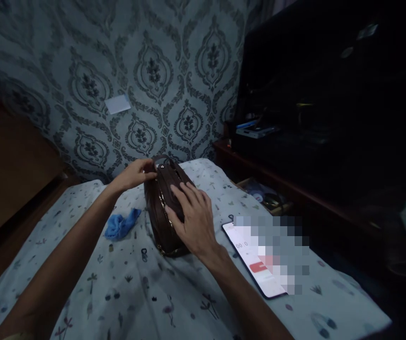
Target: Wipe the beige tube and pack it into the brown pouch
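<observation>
A brown leather-look handbag (169, 198) with gold-coloured zippers stands on a patterned cloth (118, 293). At its far left corner, my left hand (135, 174) is closed, thumb and fingers pinched on the bag near the end of a zipper. The exact bit between those fingertips is hidden. My right hand (196, 217) lies across the bag's top and right side, fingers stretched out and apart. Beyond the left hand, the bag's handle loop (164, 158) sticks up. A crumpled blue cloth (121, 224) rests left of the bag.
A phone (249, 257) with a lit screen lies right of the bag, partly pixelated. Patterned wallpaper (153, 71) rises behind, with a white switch plate (118, 104). Dark furniture (312, 174) and an open drawer (266, 200) stand right; a brown wooden panel (12, 160) is left.
</observation>
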The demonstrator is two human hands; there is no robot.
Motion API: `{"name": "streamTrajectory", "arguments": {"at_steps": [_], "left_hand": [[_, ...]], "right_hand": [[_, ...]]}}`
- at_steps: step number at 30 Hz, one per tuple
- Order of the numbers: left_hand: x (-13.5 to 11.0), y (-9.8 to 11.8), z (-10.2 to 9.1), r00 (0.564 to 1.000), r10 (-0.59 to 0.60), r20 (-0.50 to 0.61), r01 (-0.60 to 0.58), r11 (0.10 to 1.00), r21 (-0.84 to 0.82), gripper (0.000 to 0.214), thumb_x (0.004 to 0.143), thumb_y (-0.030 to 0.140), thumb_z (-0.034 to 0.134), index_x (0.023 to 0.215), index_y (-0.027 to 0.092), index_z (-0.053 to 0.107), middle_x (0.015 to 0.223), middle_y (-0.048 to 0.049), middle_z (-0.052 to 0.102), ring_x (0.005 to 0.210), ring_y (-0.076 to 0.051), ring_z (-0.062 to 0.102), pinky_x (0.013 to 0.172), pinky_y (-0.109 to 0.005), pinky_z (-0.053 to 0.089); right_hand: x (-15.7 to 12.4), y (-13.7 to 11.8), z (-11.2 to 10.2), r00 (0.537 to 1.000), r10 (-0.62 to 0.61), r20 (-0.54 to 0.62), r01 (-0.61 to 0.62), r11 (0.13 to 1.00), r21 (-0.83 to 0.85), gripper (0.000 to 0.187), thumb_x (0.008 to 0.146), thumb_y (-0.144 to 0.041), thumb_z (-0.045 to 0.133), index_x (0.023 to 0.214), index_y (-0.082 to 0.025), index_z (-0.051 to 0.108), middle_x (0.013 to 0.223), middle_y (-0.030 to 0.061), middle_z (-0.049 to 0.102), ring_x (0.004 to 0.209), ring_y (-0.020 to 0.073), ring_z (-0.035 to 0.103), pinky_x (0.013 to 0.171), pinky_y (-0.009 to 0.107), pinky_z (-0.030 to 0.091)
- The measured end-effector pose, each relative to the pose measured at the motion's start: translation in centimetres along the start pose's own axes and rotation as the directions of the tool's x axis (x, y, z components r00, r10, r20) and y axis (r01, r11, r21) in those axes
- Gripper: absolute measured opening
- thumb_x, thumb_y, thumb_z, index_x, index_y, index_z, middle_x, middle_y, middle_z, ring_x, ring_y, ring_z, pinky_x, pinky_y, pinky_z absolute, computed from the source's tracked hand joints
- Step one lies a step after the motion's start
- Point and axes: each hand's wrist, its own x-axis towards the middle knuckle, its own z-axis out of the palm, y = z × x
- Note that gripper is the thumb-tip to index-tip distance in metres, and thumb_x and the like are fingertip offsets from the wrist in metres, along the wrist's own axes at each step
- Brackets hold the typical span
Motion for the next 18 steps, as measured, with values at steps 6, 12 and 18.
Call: {"name": "streamTrajectory", "arguments": {"at_steps": [6, 12, 18], "left_hand": [[3.2, 1.9, 2.4, 1.0, 0.013, 0.021, -0.013, 1.0, 0.003, 0.029, 0.061, 0.042, 0.072, 0.072, 0.016, 0.061, 0.065, 0.0036, 0.054, 0.065, -0.013, 0.047, 0.061, -0.025, 0.036], [4.2, 2.3, 4.4, 0.988, -0.112, -0.104, 0.116, 0.993, 0.031, 0.033, 0.061, 0.036, 0.072, 0.05, 0.019, 0.046, 0.048, 0.006, 0.039, 0.052, -0.009, 0.035, 0.05, -0.024, 0.022], [3.3, 2.9, 5.1, 0.984, -0.139, -0.109, 0.133, 0.989, -0.059, 0.028, 0.064, 0.034, 0.068, 0.054, 0.019, 0.048, 0.05, 0.006, 0.042, 0.049, -0.008, 0.036, 0.05, -0.023, 0.028]], "right_hand": [[-0.6, 0.8, 1.0, 0.976, 0.026, -0.216, -0.021, 0.999, 0.026, 0.038, 0.097, -0.036, 0.053, 0.124, -0.012, 0.064, 0.13, 0.017, 0.068, 0.128, 0.031, 0.056, 0.108, 0.051, 0.045], [-0.5, 0.8, 0.9, 0.979, 0.011, -0.204, -0.004, 0.999, 0.034, 0.034, 0.097, -0.034, 0.055, 0.121, -0.012, 0.065, 0.119, 0.0148, 0.072, 0.123, 0.0299, 0.057, 0.104, 0.048, 0.047], [-0.5, 0.8, 0.8, 0.988, 0.012, -0.156, -0.012, 1.0, -0.003, 0.034, 0.097, -0.034, 0.054, 0.121, -0.012, 0.066, 0.121, 0.0151, 0.071, 0.123, 0.0294, 0.056, 0.105, 0.047, 0.045]]}}
